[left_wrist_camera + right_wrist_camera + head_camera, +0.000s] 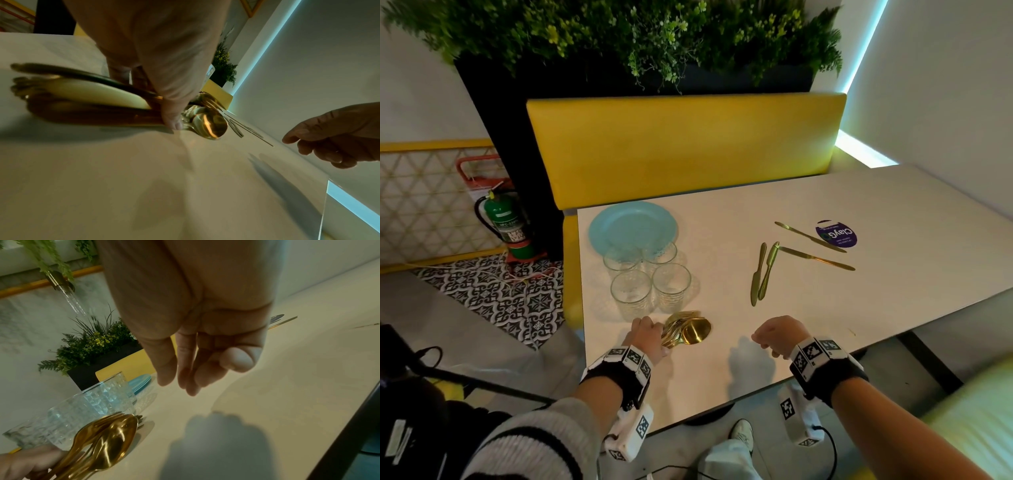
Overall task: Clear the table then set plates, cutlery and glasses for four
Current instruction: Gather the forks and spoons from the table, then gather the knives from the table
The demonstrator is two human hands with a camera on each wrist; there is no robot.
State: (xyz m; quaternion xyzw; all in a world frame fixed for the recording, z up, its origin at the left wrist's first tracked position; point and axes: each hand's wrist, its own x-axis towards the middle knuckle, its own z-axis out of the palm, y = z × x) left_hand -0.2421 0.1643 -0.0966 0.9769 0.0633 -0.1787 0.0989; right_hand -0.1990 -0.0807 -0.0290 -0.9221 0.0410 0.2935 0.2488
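Note:
My left hand [645, 337] grips a bundle of gold spoons and forks [688, 330] low over the white table [825, 308] near its front left; the bundle [92, 104] [107, 441] lies in its curled fingers. My right hand [777, 334] hovers over the table's front edge, fingers [185, 369] loosely curled and holding nothing. A stack of light blue plates [632, 224] sits at the far left corner, with several clear glasses [650, 277] just in front of it. Several gold knives [763, 270] lie scattered mid-table.
A round purple sticker [835, 233] lies on the table beside the knives. A yellow bench [681, 147] runs behind the table, with a planter of greenery [619, 37] above it. A green fire extinguisher [510, 222] stands on the floor at left.

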